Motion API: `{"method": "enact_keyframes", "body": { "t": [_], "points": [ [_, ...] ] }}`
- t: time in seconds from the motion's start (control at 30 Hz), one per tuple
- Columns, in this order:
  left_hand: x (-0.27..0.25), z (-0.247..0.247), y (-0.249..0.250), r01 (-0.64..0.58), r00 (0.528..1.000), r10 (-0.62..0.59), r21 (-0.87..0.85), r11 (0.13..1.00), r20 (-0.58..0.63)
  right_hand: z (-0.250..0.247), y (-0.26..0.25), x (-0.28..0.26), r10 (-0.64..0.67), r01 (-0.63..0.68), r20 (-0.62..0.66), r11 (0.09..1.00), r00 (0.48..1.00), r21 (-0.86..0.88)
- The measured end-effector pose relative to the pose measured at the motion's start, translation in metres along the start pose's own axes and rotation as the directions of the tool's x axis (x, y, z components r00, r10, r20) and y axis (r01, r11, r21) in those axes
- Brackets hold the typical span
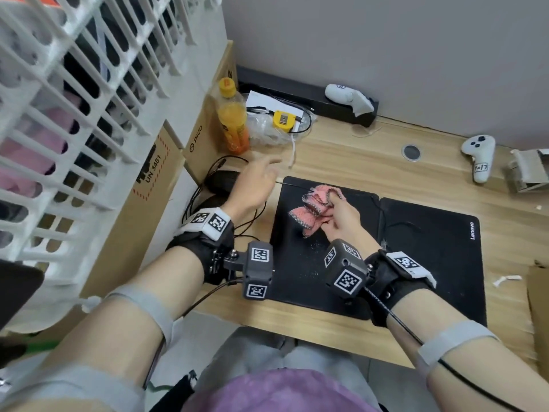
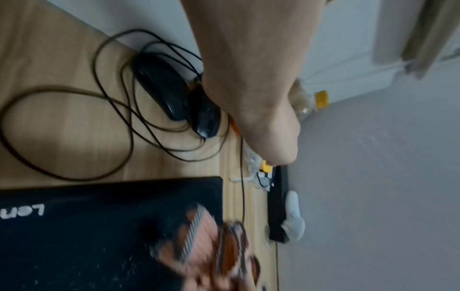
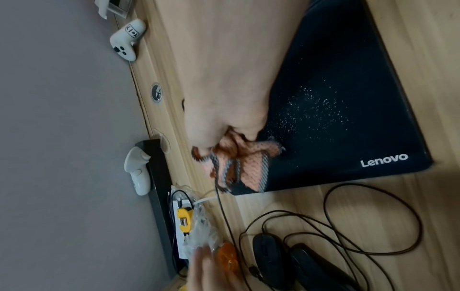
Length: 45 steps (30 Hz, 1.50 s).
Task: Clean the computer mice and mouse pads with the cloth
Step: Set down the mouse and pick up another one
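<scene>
Two black mouse pads lie side by side on the wooden table, the left pad (image 1: 300,281) and the right Lenovo pad (image 1: 430,251). My right hand (image 1: 334,205) grips a crumpled pink cloth (image 1: 313,211) and presses it on the left pad's far part; in the right wrist view the cloth (image 3: 239,165) bunches under the hand (image 3: 224,118). White specks dot this pad (image 3: 348,94). Two black wired mice (image 2: 161,88) (image 2: 206,116) lie left of the pads among looped cables. My left hand (image 1: 264,173) hovers blurred above them, fingers spread, holding nothing.
An orange drink bottle (image 1: 233,120), a plastic bag and a yellow tape measure (image 1: 283,120) stand at the back left. Cardboard boxes (image 1: 154,185) and a white basket (image 1: 74,84) wall the left side. White controllers (image 1: 350,98) (image 1: 479,156) lie near the wall.
</scene>
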<state>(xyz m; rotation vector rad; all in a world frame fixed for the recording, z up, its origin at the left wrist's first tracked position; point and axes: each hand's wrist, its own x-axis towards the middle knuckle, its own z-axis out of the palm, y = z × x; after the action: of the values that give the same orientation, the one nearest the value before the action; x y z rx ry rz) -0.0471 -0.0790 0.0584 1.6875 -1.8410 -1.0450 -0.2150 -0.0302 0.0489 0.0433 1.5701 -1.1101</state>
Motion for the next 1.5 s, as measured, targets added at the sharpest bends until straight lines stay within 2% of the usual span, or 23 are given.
{"method": "enact_keyframes", "body": {
  "t": [0.1, 0.13, 0.23, 0.3, 0.33, 0.47, 0.57, 0.7, 0.77, 0.83, 0.93, 1.0, 1.1, 1.17, 1.23, 1.3, 1.33, 1.4, 1.43, 1.5],
  "points": [
    [0.001, 0.016, 0.021, -0.024, 0.975, 0.024, -0.006, 1.0, 0.219, 0.011, 0.002, -0.008, -0.026, 0.033, 0.147, 0.998, 0.989, -0.051],
    [0.0, 0.019, 0.024, -0.01, 0.968, 0.008, 0.005, 1.0, 0.25, 0.013, 0.003, -0.01, -0.023, 0.035, 0.174, 0.997, 0.984, -0.065],
    [-0.004, 0.025, 0.021, 0.005, 0.973, -0.015, 0.044, 0.999, 0.231, 0.014, 0.004, -0.012, -0.001, 0.028, 0.203, 0.991, 0.979, -0.13],
    [-0.007, 0.027, 0.015, 0.039, 0.97, -0.053, 0.06, 0.997, 0.237, 0.012, 0.002, -0.011, 0.0, 0.026, 0.174, 0.989, 0.985, -0.145],
    [-0.008, 0.027, 0.009, 0.094, 0.966, -0.103, 0.049, 0.994, 0.237, 0.01, -0.001, -0.011, -0.011, 0.031, 0.148, 0.991, 0.989, -0.13],
    [-0.015, 0.013, -0.027, 0.306, 0.93, -0.291, -0.034, 0.951, 0.224, -0.01, -0.014, 0.004, -0.021, 0.016, -0.081, 0.998, 0.996, -0.065],
    [-0.021, 0.0, -0.05, 0.352, 0.921, -0.349, 0.015, 0.936, 0.169, -0.022, -0.017, 0.01, 0.004, -0.01, -0.159, 0.999, 0.987, -0.038],
    [-0.022, -0.002, -0.058, 0.389, 0.918, -0.392, 0.054, 0.92, 0.061, -0.026, -0.019, -0.003, 0.017, -0.015, -0.183, 1.0, 0.983, 0.009],
    [-0.024, -0.009, -0.064, 0.39, 0.92, -0.39, 0.126, 0.912, -0.023, -0.029, -0.024, -0.006, 0.013, -0.008, -0.226, 1.0, 0.974, 0.021],
    [-0.026, -0.016, -0.07, 0.378, 0.925, -0.375, 0.216, 0.9, -0.055, -0.037, -0.029, 0.002, 0.001, -0.001, -0.283, 1.0, 0.959, 0.002],
    [-0.028, -0.019, -0.072, 0.45, 0.893, -0.442, 0.236, 0.861, -0.09, -0.042, -0.03, 0.005, -0.01, -0.002, -0.315, 0.999, 0.949, -0.038],
    [-0.026, -0.016, -0.067, 0.494, 0.868, -0.458, 0.246, 0.834, -0.191, -0.042, -0.027, 0.003, 0.001, -0.018, -0.31, 0.998, 0.951, -0.052],
    [-0.017, -0.01, -0.054, 0.401, 0.897, -0.303, 0.304, 0.864, -0.323, -0.043, -0.019, 0.003, 0.038, -0.051, -0.263, 0.998, 0.964, -0.044],
    [-0.009, -0.004, -0.037, 0.226, 0.935, -0.134, 0.26, 0.939, -0.327, -0.041, -0.013, 0.0, 0.056, -0.068, -0.219, 0.996, 0.974, -0.049],
    [-0.004, 0.006, -0.016, -0.012, 0.97, 0.048, 0.147, 0.989, -0.24, -0.034, -0.007, -0.005, 0.06, -0.072, -0.162, 0.995, 0.985, -0.072],
    [-0.006, 0.019, 0.007, -0.128, 0.991, 0.13, 0.05, 0.99, -0.03, -0.026, -0.002, -0.01, 0.054, -0.064, -0.119, 0.994, 0.991, -0.086],
    [-0.008, 0.026, 0.015, -0.129, 0.987, 0.122, 0.061, 0.99, 0.108, -0.023, -0.001, -0.013, 0.051, -0.062, -0.107, 0.993, 0.993, -0.097],
    [-0.011, 0.04, 0.023, -0.045, 0.947, -0.009, 0.163, 0.986, 0.321, -0.017, 0.0, -0.014, 0.042, -0.05, -0.091, 0.994, 0.995, -0.096],
    [-0.013, 0.045, 0.025, 0.024, 0.925, -0.106, 0.222, 0.975, 0.365, -0.015, 0.0, -0.013, 0.031, -0.039, -0.089, 0.995, 0.996, -0.089],
    [-0.015, 0.05, 0.025, 0.136, 0.904, -0.229, 0.264, 0.955, 0.361, -0.015, -0.002, -0.009, -0.008, -0.001, -0.108, 0.996, 0.994, -0.09]
  ]
}}
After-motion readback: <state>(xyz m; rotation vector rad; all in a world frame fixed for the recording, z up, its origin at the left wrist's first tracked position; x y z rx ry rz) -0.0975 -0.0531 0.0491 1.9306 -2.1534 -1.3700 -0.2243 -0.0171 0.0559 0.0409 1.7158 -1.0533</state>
